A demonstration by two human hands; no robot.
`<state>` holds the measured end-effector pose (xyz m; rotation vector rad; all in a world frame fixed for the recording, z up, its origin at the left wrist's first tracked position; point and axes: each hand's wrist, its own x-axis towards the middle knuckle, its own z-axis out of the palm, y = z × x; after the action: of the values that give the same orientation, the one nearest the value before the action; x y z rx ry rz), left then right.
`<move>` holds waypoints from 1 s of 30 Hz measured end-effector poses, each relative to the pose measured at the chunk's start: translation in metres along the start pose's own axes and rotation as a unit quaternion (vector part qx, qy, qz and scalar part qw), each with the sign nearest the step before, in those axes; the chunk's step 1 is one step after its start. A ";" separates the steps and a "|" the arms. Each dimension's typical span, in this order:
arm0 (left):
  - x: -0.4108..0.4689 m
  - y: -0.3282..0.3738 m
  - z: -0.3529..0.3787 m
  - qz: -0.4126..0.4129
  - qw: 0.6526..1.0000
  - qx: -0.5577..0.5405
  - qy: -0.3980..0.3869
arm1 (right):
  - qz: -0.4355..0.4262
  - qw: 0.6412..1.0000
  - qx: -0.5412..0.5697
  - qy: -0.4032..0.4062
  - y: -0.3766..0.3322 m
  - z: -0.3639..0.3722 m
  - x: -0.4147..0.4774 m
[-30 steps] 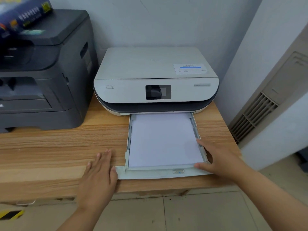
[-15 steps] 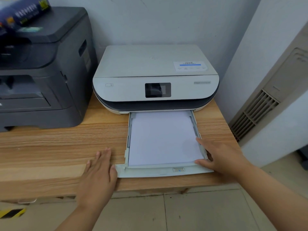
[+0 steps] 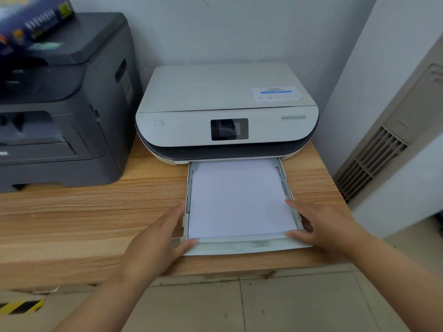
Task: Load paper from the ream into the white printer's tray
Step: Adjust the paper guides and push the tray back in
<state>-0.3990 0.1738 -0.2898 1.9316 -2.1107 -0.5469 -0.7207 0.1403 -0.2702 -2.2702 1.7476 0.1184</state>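
The white printer (image 3: 225, 92) sits at the back of the wooden table (image 3: 84, 212). Its paper tray (image 3: 239, 248) is pulled out toward me, and a flat stack of white paper (image 3: 237, 200) lies in it. My left hand (image 3: 155, 240) holds the tray's left front corner, with the thumb on the front lip and the fingers along the left side. My right hand (image 3: 328, 228) holds the right front corner, thumb on the lip and fingers on the right rail. The blue ream wrapper (image 3: 31, 20) lies on top of the dark printer at the upper left.
A large dark grey printer (image 3: 60, 116) stands left of the white one. A wall runs behind both. A beige unit with a vent grille (image 3: 374, 161) stands close to the table's right end. The table's front edge lies just under the tray lip, with tiled floor (image 3: 239, 307) below.
My left hand has moved right from the bare table onto the tray's left front corner. My right hand has stayed at the right front corner.
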 end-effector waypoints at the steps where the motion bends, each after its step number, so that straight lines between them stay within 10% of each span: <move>1: 0.001 0.001 -0.001 0.004 1.000 0.015 -0.006 | -0.002 1.000 -0.001 -0.001 0.001 0.000 0.001; 30: 0.010 -0.012 0.008 0.078 0.988 0.120 0.049 | -0.004 1.000 -0.016 0.018 -0.001 0.006 -0.001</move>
<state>-0.3925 0.1641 -0.3025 1.8447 -2.3283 -0.1699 -0.7192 0.1430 -0.2759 -2.3154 1.7657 0.1058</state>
